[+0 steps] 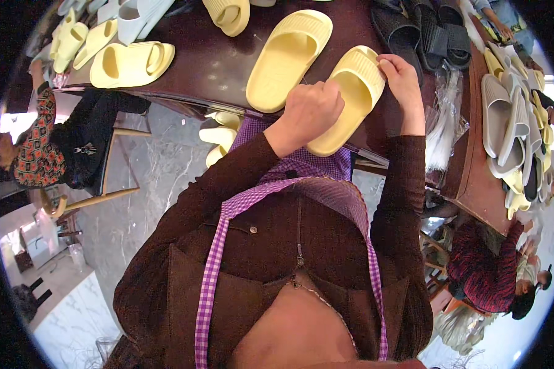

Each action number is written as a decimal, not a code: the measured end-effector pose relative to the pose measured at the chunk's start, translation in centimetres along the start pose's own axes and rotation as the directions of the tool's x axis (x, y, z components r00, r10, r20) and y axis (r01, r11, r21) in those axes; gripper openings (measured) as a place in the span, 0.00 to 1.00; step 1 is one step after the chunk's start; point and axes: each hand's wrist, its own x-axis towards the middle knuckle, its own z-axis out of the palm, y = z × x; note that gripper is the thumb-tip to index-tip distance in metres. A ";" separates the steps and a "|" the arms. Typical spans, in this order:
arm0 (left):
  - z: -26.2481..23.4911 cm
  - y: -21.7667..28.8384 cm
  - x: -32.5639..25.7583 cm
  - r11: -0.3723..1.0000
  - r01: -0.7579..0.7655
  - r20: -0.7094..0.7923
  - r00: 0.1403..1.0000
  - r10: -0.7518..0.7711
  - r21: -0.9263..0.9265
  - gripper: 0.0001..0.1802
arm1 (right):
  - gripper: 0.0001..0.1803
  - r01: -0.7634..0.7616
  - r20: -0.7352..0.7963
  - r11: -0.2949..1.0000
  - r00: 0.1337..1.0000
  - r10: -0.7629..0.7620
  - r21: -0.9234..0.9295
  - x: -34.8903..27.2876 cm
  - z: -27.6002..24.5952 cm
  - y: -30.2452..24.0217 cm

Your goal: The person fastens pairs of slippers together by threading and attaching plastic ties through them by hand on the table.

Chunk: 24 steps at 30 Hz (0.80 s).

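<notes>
A pale yellow slide slipper (345, 117) with a ribbed strap lies tilted on the table in front of me. My right hand (403, 83) pinches the outer edge of its strap. On its other side, my left hand (308, 114) is closed in a fist against the rim of the footbed. Whatever its fingers grip is hidden, though a thin line shows just above the knuckles. A second yellow slipper (289, 58) rests directly left of it, toe pointing away from me.
The dark red table (209, 61) also bears another yellow slipper (132, 64) at left and black slippers (397, 34) at back right. A bundle of white strands in clear plastic (444, 120) lies at right, near piled grey slippers (505, 117). People sit at both sides.
</notes>
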 end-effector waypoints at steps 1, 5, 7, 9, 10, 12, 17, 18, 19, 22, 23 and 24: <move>0.1 0.0 0.0 1.000 0.000 -0.001 1.000 0.000 0.000 0.08 | 0.13 0.010 -0.002 1.000 1.000 -0.010 -0.007 -0.1 0.1 0.1; 1.0 0.2 0.2 0.999 -0.033 0.027 0.999 0.031 0.040 0.07 | 0.16 0.002 0.042 0.999 0.999 -0.004 0.033 -0.3 0.3 0.0; 1.5 0.2 0.5 0.989 -0.111 0.057 0.993 0.106 0.101 0.04 | 0.17 -0.061 0.145 0.989 0.989 0.040 0.138 -0.6 0.6 -0.8; 1.9 0.2 0.7 0.980 -0.150 0.074 0.987 0.142 0.130 0.03 | 0.16 -0.066 0.188 0.991 0.981 0.044 0.114 -0.7 1.2 -0.9; 2.0 0.3 0.8 0.978 -0.167 0.079 0.984 0.158 0.123 0.03 | 0.16 -0.070 0.228 0.994 0.972 0.048 0.089 -0.7 1.4 -0.9; 2.2 0.4 1.0 0.974 -0.199 0.090 0.978 0.189 0.108 0.03 | 0.16 -0.073 0.267 0.995 0.962 0.053 0.065 -0.7 1.5 -1.0; 2.0 0.3 0.9 0.975 -0.173 0.127 0.980 0.156 0.140 0.03 | 0.15 -0.159 0.315 0.961 0.945 0.082 0.227 -0.4 1.0 -1.2; 1.9 0.2 0.9 0.975 -0.174 0.119 0.980 0.158 0.139 0.03 | 0.15 -0.171 0.324 0.956 0.942 0.087 0.239 -0.3 0.9 -1.3; 1.8 0.2 0.9 0.975 -0.174 0.112 0.981 0.159 0.139 0.03 | 0.15 -0.182 0.333 0.951 0.938 0.092 0.250 -0.2 0.8 -1.4; 1.6 0.0 0.8 0.976 -0.177 0.103 0.981 0.164 0.124 0.03 | 0.13 -0.103 0.258 0.966 0.965 0.040 0.236 0.1 0.6 -0.8; 1.6 0.0 0.8 0.978 -0.180 0.103 0.980 0.169 0.109 0.03 | 0.13 -0.064 0.220 0.972 0.975 0.013 0.228 0.3 0.4 -0.6; 1.6 0.0 0.8 0.979 -0.184 0.102 0.979 0.174 0.093 0.03 | 0.13 -0.063 0.220 0.972 0.976 0.012 0.227 0.5 0.1 -0.4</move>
